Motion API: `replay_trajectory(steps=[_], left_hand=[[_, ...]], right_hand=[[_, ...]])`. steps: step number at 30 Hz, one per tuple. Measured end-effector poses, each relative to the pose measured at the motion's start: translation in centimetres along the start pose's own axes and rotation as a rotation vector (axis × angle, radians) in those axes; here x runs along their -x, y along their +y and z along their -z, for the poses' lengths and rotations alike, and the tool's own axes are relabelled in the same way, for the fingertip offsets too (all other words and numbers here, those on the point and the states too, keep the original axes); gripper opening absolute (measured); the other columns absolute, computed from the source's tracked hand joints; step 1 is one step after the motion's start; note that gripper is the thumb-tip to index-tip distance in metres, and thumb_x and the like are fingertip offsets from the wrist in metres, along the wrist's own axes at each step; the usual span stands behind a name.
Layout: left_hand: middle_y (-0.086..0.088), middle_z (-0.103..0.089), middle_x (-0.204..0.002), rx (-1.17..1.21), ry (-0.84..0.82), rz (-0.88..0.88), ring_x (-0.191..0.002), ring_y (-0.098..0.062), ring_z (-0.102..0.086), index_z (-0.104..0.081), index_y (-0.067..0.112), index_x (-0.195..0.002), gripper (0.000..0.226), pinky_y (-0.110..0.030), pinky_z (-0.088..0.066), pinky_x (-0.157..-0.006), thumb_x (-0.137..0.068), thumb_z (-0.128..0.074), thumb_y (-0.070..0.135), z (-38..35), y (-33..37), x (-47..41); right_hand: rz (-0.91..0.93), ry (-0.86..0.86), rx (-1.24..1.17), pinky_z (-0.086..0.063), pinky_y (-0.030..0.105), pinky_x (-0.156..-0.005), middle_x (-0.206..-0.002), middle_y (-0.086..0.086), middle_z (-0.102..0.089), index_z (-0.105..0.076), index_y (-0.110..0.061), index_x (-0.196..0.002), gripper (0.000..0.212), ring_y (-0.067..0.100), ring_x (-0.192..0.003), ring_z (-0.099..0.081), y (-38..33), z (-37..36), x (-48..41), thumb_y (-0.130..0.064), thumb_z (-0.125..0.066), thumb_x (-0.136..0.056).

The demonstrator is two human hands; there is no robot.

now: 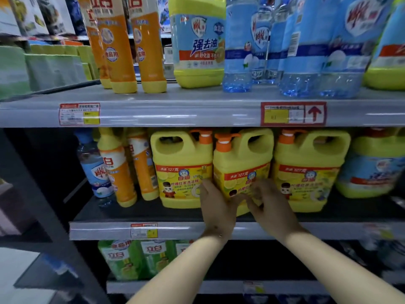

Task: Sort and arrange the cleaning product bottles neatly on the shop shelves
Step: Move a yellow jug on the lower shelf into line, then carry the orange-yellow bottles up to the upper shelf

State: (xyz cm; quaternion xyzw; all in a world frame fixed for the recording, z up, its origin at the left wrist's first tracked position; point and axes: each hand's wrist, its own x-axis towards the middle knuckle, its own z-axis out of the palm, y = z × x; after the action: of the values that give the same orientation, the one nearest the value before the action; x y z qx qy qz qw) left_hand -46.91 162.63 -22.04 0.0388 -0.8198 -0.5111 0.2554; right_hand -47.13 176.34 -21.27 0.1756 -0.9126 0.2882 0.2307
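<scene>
Yellow jug point(242, 170), the middle of three on the middle shelf point(135, 212), stands at six o'clock from the red price tag point(293, 114). Left hand point(215, 210) and right hand point(270, 205) lie open against its lower front, gripping nothing. Full, it likely weighs much; rigid, slick plastic suits the moulded top handle.

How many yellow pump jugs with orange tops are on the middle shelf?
3, side by side: left jug, middle jug behind both hands, right jug. More may hide behind them.
</scene>
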Motion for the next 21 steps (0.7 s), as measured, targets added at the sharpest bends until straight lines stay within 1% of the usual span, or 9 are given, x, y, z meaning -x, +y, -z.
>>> replay_trajectory(steps=[2, 4, 6, 8, 10, 12, 14, 18, 21], left_hand=[[-0.007, -0.044, -0.113, -0.03, 0.002, -0.035, -0.104, -0.029, -0.048, -0.037, 0.01, -0.109, 0.066, -0.043, -0.048, -0.081, -0.068, -0.084, 0.032, -0.2, 0.0, 0.0], [-0.007, -0.045, -0.118, -0.053, -0.086, -0.056, -0.107, -0.029, -0.049, -0.037, 0.01, -0.115, 0.063, -0.045, -0.049, -0.082, -0.074, -0.08, 0.032, 0.6, -0.2, -0.3], [-0.005, -0.054, -0.122, -0.071, -0.222, -0.097, -0.11, -0.024, -0.055, -0.041, 0.015, -0.124, 0.06, -0.043, -0.052, -0.085, -0.079, -0.075, 0.034, 2.4, -1.0, -0.6], [0.0, -0.062, -0.119, -0.151, -0.287, -0.142, -0.108, -0.018, -0.059, -0.05, 0.019, -0.126, 0.051, -0.037, -0.052, -0.088, -0.082, -0.073, 0.032, 5.0, -2.0, -0.8], [0.005, -0.061, -0.117, -0.222, -0.293, -0.115, -0.109, -0.014, -0.058, -0.055, 0.018, -0.127, 0.046, -0.028, -0.049, -0.091, -0.084, -0.071, 0.024, 8.0, -3.0, -1.0], [0.003, -0.061, -0.114, -0.262, -0.291, -0.049, -0.106, -0.014, -0.059, -0.056, 0.017, -0.125, 0.042, -0.029, -0.05, -0.091, -0.085, -0.07, 0.02, 11.1, -4.0, -1.3], [-0.003, -0.064, -0.111, -0.293, -0.265, 0.004, -0.098, -0.021, -0.064, -0.059, 0.014, -0.12, 0.036, -0.034, -0.053, -0.087, -0.085, -0.069, 0.017, 13.8, -5.1, -1.7], [0.001, -0.062, -0.098, -0.381, -0.08, 0.098, -0.084, -0.015, -0.06, -0.057, 0.015, -0.114, 0.028, -0.023, -0.044, -0.071, -0.088, -0.066, 0.02, 18.6, -7.2, -3.3], [-0.003, -0.054, -0.114, -0.358, 0.105, 0.134, -0.098, -0.022, -0.058, -0.05, 0.012, -0.115, 0.038, -0.032, -0.049, -0.079, -0.083, -0.069, 0.021, 21.2, -8.7, -4.9]], right_hand=[[0.048, -0.061, 0.059, -0.043, 0.028, -0.062, -0.107, 0.007, -0.053, -0.055, -0.009, -0.104, 0.026, 0.025, -0.082, -0.061, -0.7, -0.3, 0.3, -0.011, -0.068, -0.081], [0.069, -0.09, 0.092, -0.041, 0.026, -0.058, -0.107, 0.006, -0.055, -0.055, -0.011, -0.102, 0.025, 0.025, -0.082, -0.061, -1.4, -0.5, 0.5, -0.013, -0.068, -0.081], [0.09, -0.118, 0.112, -0.037, 0.024, -0.057, -0.103, 0.006, -0.057, -0.057, -0.012, -0.1, 0.024, 0.027, -0.079, -0.061, -2.3, -0.7, 0.5, -0.015, -0.069, -0.08], [0.121, -0.149, 0.124, -0.037, 0.024, -0.058, -0.102, 0.007, -0.057, -0.058, -0.012, -0.1, 0.022, 0.028, -0.079, -0.061, -3.9, -1.0, 0.4, -0.015, -0.067, -0.08], [0.128, -0.16, 0.11, -0.037, 0.026, -0.059, -0.104, 0.008, -0.056, -0.059, -0.011, -0.101, 0.022, 0.03, -0.082, -0.061, -5.7, -1.6, -0.1, -0.017, -0.066, -0.082], [0.12, -0.172, 0.099, -0.037, 0.027, -0.064, -0.109, 0.006, -0.057, -0.059, -0.014, -0.106, 0.024, 0.03, -0.09, -0.06, -7.8, -2.3, -0.7, -0.024, -0.063, -0.085], [0.146, -0.214, 0.092, -0.038, 0.029, -0.068, -0.117, 0.001, -0.054, -0.056, -0.019, -0.11, 0.024, 0.026, -0.097, -0.057, -10.0, -3.4, -1.4, -0.03, -0.057, -0.089], [0.227, -0.327, 0.023, -0.044, 0.032, -0.076, -0.122, -0.005, -0.049, -0.051, -0.023, -0.113, 0.025, 0.021, -0.107, -0.052, -14.6, -6.0, -2.6, -0.036, -0.051, -0.092], [0.198, -0.374, -0.053, -0.047, 0.035, -0.083, -0.13, -0.003, -0.046, -0.047, -0.024, -0.122, 0.031, 0.023, -0.11, -0.051, -17.5, -8.3, -3.5, -0.034, -0.05, -0.092]])
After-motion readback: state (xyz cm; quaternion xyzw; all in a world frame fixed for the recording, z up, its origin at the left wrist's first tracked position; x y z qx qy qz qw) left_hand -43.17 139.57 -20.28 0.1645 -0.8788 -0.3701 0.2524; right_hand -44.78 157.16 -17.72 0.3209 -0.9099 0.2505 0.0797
